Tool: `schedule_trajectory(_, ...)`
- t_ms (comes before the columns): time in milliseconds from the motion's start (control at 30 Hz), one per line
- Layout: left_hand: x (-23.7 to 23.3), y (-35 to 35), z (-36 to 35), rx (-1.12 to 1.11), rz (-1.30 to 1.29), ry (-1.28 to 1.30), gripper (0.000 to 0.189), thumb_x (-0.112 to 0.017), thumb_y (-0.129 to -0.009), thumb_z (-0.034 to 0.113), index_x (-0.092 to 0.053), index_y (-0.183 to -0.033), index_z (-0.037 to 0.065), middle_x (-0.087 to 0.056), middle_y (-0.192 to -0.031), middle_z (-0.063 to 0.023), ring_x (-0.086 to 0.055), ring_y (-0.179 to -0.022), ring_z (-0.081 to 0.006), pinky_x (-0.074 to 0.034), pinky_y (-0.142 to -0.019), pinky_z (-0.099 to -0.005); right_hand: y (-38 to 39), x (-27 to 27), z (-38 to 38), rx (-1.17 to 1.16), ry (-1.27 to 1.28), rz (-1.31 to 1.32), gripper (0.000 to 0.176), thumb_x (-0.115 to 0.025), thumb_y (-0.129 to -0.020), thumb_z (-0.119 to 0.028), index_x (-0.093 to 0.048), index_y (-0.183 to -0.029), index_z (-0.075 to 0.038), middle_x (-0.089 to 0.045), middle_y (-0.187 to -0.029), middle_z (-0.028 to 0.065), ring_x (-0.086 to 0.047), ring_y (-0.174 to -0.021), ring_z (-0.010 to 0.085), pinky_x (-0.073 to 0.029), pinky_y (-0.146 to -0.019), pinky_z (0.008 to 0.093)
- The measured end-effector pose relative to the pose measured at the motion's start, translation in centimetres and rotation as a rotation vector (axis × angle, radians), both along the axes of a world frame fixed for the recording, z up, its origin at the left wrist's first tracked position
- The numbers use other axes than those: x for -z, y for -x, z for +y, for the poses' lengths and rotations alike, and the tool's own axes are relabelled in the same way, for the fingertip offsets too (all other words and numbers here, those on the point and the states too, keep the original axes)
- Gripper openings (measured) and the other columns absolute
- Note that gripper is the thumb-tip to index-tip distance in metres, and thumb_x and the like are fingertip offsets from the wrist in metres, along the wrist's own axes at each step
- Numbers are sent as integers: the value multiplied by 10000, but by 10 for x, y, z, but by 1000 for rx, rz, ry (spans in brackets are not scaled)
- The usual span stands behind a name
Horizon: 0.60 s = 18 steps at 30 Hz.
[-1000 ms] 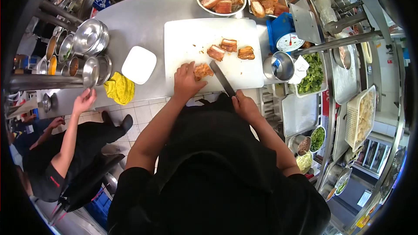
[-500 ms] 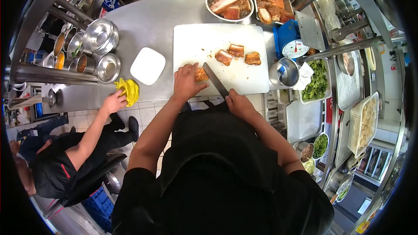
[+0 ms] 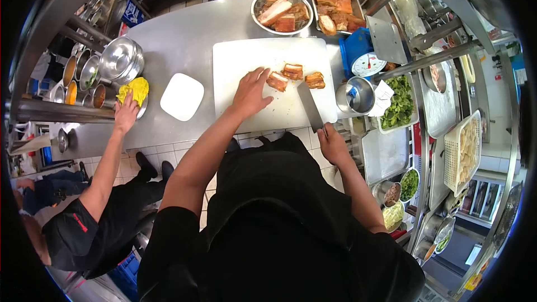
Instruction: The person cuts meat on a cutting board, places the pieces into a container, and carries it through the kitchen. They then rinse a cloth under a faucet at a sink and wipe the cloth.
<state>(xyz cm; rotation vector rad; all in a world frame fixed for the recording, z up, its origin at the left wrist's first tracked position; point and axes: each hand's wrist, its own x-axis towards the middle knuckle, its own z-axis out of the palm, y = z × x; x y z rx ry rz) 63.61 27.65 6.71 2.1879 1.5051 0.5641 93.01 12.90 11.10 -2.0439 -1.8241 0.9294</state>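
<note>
My right hand (image 3: 331, 142) is closed tight round the handle of the knife (image 3: 309, 106). The blade points away from me and lies low over the near right corner of the cutting board (image 3: 246, 50). I judge it is parked there so the edge stays clear of my other fingers. That wrist sits close to my body, off the board's front edge, with the elbow tucked back.

My left hand (image 3: 250, 92) is open and flat, fingers spread and gripping nothing. The fingertips are at the near end of the pork slice (image 3: 277, 81), though I cannot tell if they press on it. That forearm reaches forward at a slant across the steel counter (image 3: 184, 28).

Two more slices (image 3: 292, 71) lie just right of it on the board. Well apart on my left, a co-worker's hand (image 3: 126, 114) presses a yellow cloth (image 3: 134, 88) against the counter.
</note>
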Motion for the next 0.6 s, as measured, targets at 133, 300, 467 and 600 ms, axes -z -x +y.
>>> schedule_trajectory(133, 16, -21, 38, 189, 38, -135, 773, -814, -772, 156, -494, -1465, 37, -510, -1470, -189, -444, -1390, -367, -333, -1187, -442, 4, 20, 23, -32, -85, -6, 257, -531, -1038, -275, -491, -1046, -21, -657, -841, 332, -615, -843, 569, -470, -732, 636)
schedule_trajectory(300, 0, -18, 15, 173, 161, 98, 646, -875, -728, 226, -614, -1295, 55, -621, -1238, -165, -548, -1230, -348, -390, -1098, -446, 21, -12, 21, 9, -36, -14, 232, -521, -1037, -252, -491, -1067, -24, -657, -824, 337, -631, -831, 559, -479, -742, 638)
schedule_trajectory(467, 5, -18, -20, 51, -21, 49, 668, -905, -702, 278, -607, -1254, 50, -621, -1198, -158, -580, -1154, -351, -440, -1030, -465, 49, -10, 30, -47, -50, 12, 235, -511, -1038, -243, -489, -1078, -12, -670, -828, 328, -650, -833, 545, -502, -748, 626)
schedule_trajectory(600, 10, -17, -19, 41, -213, 41, 571, -891, -714, 239, -610, -1174, 50, -629, -1126, -146, -601, -1105, -362, -501, -945, -463, 75, 7, 59, -122, -92, -7, 215, -515, -1036, -219, -488, -1068, -8, -669, -800, 317, -658, -797, 527, -507, -717, 616)
